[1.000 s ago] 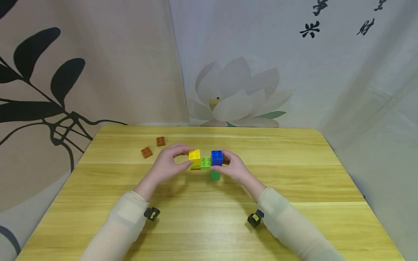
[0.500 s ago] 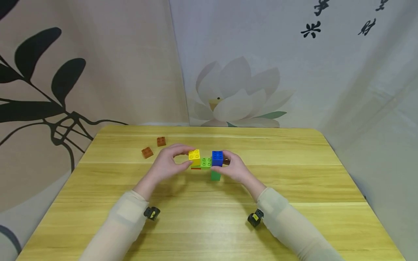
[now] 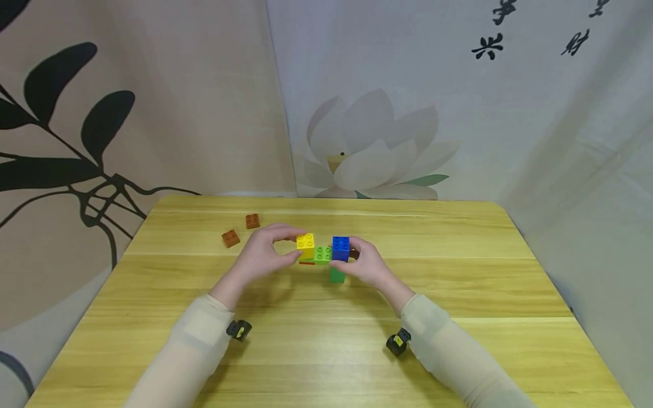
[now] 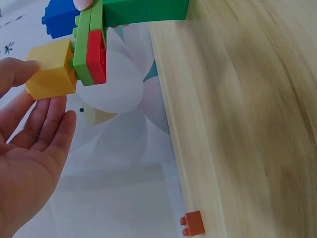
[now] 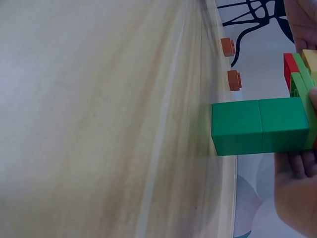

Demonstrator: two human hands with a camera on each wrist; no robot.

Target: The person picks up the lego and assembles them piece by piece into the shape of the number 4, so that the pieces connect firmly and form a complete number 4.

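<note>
A small toy-brick build stands in front of both hands. Two stacked dark green bricks (image 5: 260, 126) form its post at the right, topped by light green plates (image 3: 322, 255) that reach out to the left. Under their left end shows a thin red plate (image 4: 97, 57). My left hand (image 3: 262, 255) pinches a yellow brick (image 3: 305, 243) on that left end, thumb in front and fingers behind. At the other end a blue brick (image 3: 340, 248) sits over the post. The right hand (image 3: 371, 265) grips it, the thumb at its lower front edge; the fingers behind are mostly hidden.
Two loose orange-brown bricks (image 3: 230, 238) (image 3: 252, 221) lie on the wooden table (image 3: 326, 351), beyond the left hand. The table's back edge runs close behind the build, against a printed cloth backdrop (image 3: 204, 102).
</note>
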